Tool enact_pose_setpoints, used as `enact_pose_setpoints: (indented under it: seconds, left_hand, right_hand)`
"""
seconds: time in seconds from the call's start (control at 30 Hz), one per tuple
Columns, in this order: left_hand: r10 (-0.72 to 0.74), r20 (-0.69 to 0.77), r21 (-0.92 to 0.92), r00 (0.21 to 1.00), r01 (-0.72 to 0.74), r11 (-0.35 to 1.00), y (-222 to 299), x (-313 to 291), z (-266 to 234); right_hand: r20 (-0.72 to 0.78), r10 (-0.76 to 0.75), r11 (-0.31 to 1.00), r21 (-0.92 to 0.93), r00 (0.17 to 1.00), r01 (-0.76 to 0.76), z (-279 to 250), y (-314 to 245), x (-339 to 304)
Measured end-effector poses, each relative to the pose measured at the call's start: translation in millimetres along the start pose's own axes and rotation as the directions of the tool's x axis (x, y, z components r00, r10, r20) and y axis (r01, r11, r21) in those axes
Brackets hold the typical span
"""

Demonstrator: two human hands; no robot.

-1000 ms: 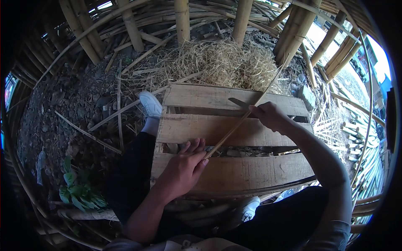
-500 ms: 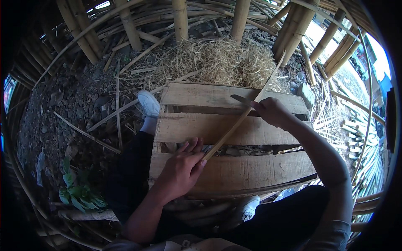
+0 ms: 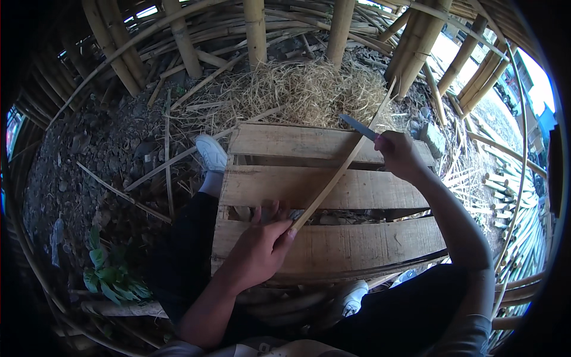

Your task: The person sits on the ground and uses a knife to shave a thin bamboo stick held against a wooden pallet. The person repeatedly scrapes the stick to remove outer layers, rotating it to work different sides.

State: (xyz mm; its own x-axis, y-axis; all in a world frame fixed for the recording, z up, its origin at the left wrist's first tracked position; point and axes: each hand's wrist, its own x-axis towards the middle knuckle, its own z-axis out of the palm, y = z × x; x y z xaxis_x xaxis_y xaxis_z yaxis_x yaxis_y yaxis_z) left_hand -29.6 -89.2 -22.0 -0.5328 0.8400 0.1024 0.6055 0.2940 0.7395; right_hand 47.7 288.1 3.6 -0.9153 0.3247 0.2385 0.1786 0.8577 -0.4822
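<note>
My left hand (image 3: 264,247) is closed on the near end of a long, thin bamboo strip (image 3: 334,180), thumb pressed along it. The strip slants up and to the right over a slatted wooden crate (image 3: 285,185), its far end reaching past the crate's back edge. In my right hand (image 3: 399,153) is a knife (image 3: 358,127) with a pinkish handle, fingers wrapped round it. Its blade points to the far left and crosses over the strip near the back slat; whether it touches the strip I cannot tell.
Behind the crate lies a heap of pale shavings (image 3: 309,92), with upright bamboo poles (image 3: 256,33) beyond. A grey block (image 3: 433,140) sits at the crate's far right. Cut bamboo (image 3: 505,190) is stacked on the right. A leafy plant (image 3: 110,276) grows at lower left.
My right hand has moved slightly right with the knife, and the blade now shows sharply across the strip. My left hand stays nearly in place; the strip's far end has shifted slightly left.
</note>
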Motion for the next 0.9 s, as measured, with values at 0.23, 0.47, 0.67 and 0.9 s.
enact_pose_setpoints:
  seconds: [0.23, 0.47, 0.67, 0.9]
  left_hand:
    - [-0.230, 0.050, -0.143, 0.972, 0.235, 0.961, 24, -17, -24]
    - [-0.330, 0.006, -0.547, 0.944, 0.279, 0.789, 44, -26, -22]
    - [-0.315, -0.002, -0.639, 0.949, 0.241, 0.730, 51, -29, -21]
    - [-0.276, -0.100, -0.523, 0.956, 0.186, 0.832, 59, -28, -19]
  right_hand:
    - [0.211, -0.133, 0.981, 0.165, 0.968, 0.099, -29, -5, -29]
    - [0.234, -0.551, 0.829, 0.049, 0.801, 0.557, -23, -9, -59]
    - [0.136, -0.386, 0.860, -0.305, 0.912, 0.410, -27, 27, -61]
    - [0.282, -0.605, 0.719, -0.208, 0.745, 0.663, -34, 7, -65]
